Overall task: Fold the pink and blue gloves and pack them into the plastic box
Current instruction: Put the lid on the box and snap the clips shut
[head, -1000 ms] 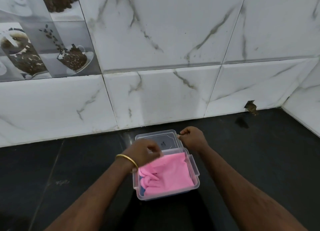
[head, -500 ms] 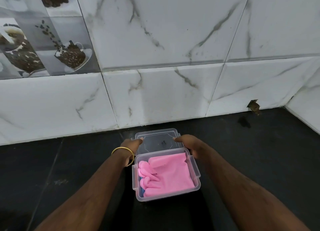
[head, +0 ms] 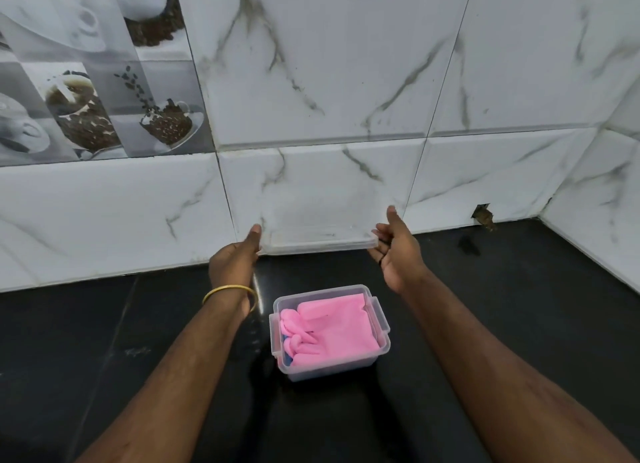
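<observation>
Gloves [head: 334,327] packed. Your left hand [head: 235,261] and right hand [head: 398,251] pinch the lid [head: 318,239] ends; lower it level over the box [head: 379,318], press clips.

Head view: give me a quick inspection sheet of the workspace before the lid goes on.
Surface: dark counter, glossy, faint smudges.
Job's things: clear plastic box open on the counter; pink glove folded inside on top; blue glove only peeking out at the box's left edge beneath it; clear lid held in the air beyond the box.
Clutter: nothing seen.
Grippers: left hand and right hand each grip one end of the lid; gold bangle on left wrist.
Cables: nothing seen.
Surroundings: marble-look wall tiles, coffee-print tiles, small hole at the wall base.
</observation>
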The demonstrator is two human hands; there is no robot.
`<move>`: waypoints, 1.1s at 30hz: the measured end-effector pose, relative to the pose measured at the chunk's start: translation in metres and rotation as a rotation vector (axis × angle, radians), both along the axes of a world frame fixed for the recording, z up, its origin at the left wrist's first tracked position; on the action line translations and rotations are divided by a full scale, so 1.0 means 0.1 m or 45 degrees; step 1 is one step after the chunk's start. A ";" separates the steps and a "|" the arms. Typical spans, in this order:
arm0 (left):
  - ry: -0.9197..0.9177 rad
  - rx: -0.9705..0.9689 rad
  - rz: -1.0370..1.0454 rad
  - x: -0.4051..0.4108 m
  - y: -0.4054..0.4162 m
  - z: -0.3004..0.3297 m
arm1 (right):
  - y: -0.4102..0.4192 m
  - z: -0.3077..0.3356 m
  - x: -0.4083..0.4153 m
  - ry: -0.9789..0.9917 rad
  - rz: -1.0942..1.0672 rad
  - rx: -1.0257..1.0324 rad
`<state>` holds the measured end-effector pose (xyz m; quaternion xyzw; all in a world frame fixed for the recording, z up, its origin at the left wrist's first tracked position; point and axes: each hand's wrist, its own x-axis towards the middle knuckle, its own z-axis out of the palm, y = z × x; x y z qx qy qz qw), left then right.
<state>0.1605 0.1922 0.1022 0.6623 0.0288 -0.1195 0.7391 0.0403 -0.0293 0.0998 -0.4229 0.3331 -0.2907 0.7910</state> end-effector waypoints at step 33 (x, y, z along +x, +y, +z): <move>-0.003 0.276 -0.166 -0.93 0.57 -1.03 | 0.67 -0.85 -0.94 0.648 -0.132 -0.740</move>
